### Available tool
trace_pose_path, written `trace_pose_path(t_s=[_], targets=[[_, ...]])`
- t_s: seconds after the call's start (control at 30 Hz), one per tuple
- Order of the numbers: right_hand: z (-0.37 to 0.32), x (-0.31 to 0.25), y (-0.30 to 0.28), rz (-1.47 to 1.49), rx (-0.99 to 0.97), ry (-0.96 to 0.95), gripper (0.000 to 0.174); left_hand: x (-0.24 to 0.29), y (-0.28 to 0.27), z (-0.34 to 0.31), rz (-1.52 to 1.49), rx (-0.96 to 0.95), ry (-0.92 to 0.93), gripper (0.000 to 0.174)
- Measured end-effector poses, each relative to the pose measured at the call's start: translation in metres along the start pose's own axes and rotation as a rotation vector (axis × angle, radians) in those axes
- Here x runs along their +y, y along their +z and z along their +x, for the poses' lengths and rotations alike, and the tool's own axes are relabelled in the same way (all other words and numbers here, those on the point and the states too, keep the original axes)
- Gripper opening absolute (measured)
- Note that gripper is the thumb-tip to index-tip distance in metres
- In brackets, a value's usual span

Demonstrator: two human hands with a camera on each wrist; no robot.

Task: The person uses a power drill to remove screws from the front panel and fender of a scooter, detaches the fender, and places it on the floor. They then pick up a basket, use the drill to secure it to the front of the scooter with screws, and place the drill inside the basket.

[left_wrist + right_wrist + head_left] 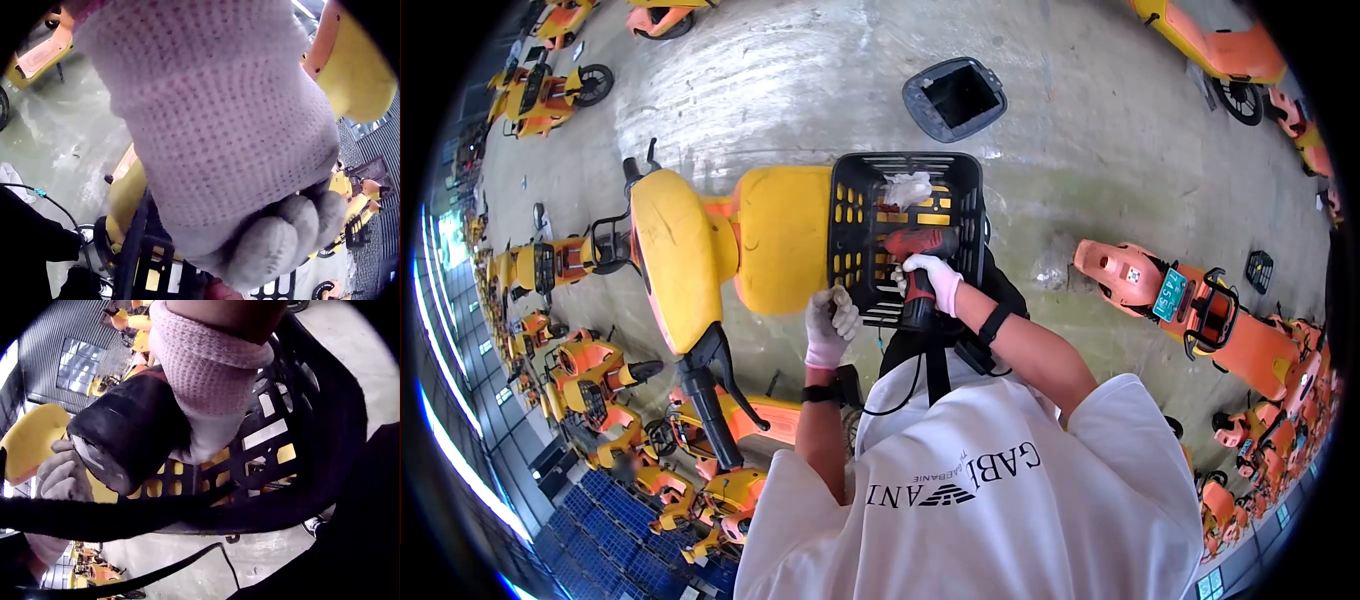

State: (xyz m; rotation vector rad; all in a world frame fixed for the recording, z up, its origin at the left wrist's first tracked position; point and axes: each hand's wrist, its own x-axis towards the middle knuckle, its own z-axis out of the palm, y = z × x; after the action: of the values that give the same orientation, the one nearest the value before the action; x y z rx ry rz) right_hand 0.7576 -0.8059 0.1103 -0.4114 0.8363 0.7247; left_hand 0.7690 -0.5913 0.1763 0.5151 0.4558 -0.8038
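My right hand (935, 280), in a white glove with a pink cuff, grips the handle of a red and black cordless drill (922, 242). The drill lies over the black basket (975, 190), its head pointing away from the body. In the right wrist view, the drill's black battery (122, 428) faces the camera. At the basket's near left corner is my gloved left hand (832, 325), its grey-coated fingers (265, 250) curled inward. Its palm side is hidden in the left wrist view. Crumpled white plastic (908, 188) sits in the basket's far part.
The basket adjoins the yellow seat (785, 240) of a scooter, whose handlebar grip (708, 410) reaches toward the left arm. A black bin-like piece (955, 98) lies on the floor beyond. An orange scooter (1190, 300) stands at right, with many more around. A thin black cable (187, 565) hangs near the body.
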Motion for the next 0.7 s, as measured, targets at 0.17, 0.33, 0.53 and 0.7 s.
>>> trace_pose_path(t_s=[0.17,0.33,0.53,0.7], targets=[[0.007,0.008,-0.001,0.039,-0.036,-0.015,0.014,0.004,-0.032,-0.017,0.053,-0.004,-0.026,0.020],[0.010,0.014,-0.002,0.121,-0.093,0.013,0.015,-0.007,-0.049,-0.021,-0.195,-0.069,0.011,0.018],[0.010,0.019,-0.001,0.100,-0.089,-0.025,0.015,-0.018,-0.056,-0.019,0.015,0.104,-0.040,0.012],[0.015,0.020,-0.001,0.084,-0.075,-0.075,0.015,-0.024,-0.062,-0.014,0.137,0.248,0.013,0.012]])
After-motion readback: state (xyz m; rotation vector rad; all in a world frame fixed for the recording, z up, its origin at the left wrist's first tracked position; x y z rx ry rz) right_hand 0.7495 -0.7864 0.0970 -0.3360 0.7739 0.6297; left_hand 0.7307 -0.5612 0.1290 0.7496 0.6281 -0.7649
